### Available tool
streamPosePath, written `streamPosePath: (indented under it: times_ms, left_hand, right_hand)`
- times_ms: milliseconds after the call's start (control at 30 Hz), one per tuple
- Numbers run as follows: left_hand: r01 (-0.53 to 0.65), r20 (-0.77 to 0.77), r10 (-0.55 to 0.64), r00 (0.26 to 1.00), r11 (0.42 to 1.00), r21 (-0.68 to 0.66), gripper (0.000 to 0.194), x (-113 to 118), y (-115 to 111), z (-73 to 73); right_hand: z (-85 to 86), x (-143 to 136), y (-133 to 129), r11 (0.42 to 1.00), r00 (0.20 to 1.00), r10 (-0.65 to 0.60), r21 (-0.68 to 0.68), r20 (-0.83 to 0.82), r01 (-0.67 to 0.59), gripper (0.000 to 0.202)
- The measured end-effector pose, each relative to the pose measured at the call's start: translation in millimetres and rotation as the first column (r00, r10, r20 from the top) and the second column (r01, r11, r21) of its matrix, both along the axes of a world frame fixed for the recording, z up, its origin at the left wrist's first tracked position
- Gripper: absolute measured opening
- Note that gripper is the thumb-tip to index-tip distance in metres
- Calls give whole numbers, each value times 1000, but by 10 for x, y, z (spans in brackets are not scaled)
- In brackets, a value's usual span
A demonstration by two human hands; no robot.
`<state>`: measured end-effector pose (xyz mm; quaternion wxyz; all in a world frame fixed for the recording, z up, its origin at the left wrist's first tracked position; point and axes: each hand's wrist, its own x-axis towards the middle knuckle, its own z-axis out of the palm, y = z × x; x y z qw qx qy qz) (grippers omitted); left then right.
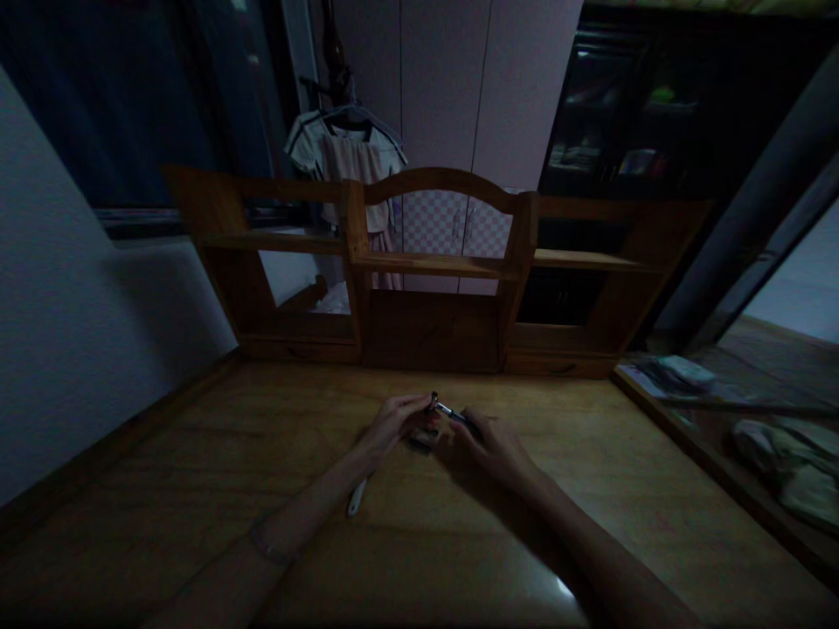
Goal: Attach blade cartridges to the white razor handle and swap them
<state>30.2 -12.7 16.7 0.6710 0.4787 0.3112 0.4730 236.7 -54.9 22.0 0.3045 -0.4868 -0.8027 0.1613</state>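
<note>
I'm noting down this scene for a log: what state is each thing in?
Left hand: pinching a small dark piece
Right hand: gripping a slim tool
White handle: lying on the table, partly hidden
Shelf drawers: shut
Pink wardrobe doors: shut
White top: hung up

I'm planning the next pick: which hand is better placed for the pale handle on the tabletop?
Left hand, probably, though it seems to pinch a small dark piece: the pale handle shows beside its forearm. The right hand is farther off, gripping a metal-shafted tool.
</note>
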Motion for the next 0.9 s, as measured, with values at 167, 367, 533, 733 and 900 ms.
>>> streamPosePath:
  times_ms: [167, 367, 533, 733, 900]
  left_hand:
    - [-3, 4, 3, 1000, 1000, -1, 28, -5, 6, -5]
    - [10, 6, -11, 1000, 1000, 8, 29, -20, 3, -22]
    - [16, 9, -16, 1000, 1000, 14, 29, -23, 25, -30]
    - [9, 14, -9, 1000, 1000, 2, 29, -19, 37, -37]
    - [2, 10, -2, 1000, 1000, 19, 28, -16, 23, -36]
  right_hand:
    - [23, -3, -2, 1000, 1000, 3, -24, 15, -3, 35]
    - [9, 11, 6, 1000, 1000, 3, -26, 14, -2, 34]
    - [-6, 12, 21, 999, 1000, 10, -32, -3, -10, 33]
    - [-5, 8, 13, 1000, 1000, 13, -19, -8, -13, 33]
    - [-16, 8, 25, 1000, 1000, 15, -22, -14, -15, 33]
